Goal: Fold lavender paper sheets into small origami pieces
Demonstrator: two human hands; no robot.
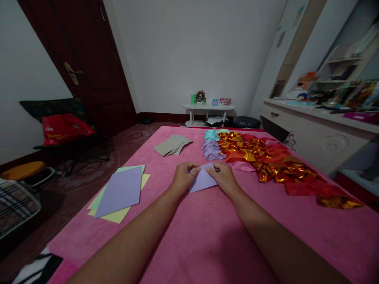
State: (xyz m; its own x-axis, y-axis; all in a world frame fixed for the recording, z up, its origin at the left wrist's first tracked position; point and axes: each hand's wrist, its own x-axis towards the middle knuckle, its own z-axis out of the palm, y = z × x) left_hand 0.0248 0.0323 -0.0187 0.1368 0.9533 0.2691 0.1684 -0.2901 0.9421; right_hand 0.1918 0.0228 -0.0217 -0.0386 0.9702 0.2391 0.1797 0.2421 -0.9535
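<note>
A small sheet of purple paper [203, 179] is held between my two hands over the pink cloth, tilted a little. My left hand [185, 174] pinches its left edge, thumb on top. On the opposite edge my right hand [222, 176] grips it the same way; the fingers beneath are hidden. To the left lies a stack of paper [121, 189] in purple, green and yellow. Farther off is a fanned pile of greyish sheets [173, 145]. Folded purple paper pieces [212, 150] and light blue ones [211, 135] sit in a row beyond my right hand.
Many shiny gold folded pieces [242, 146] and red ones [304, 188] cover the right side of the pink cloth [189, 244]. A white side table [209, 106] stands by the far wall. A cluttered counter [319, 114] runs along the right, and a chair with a red bag [66, 129] is at left.
</note>
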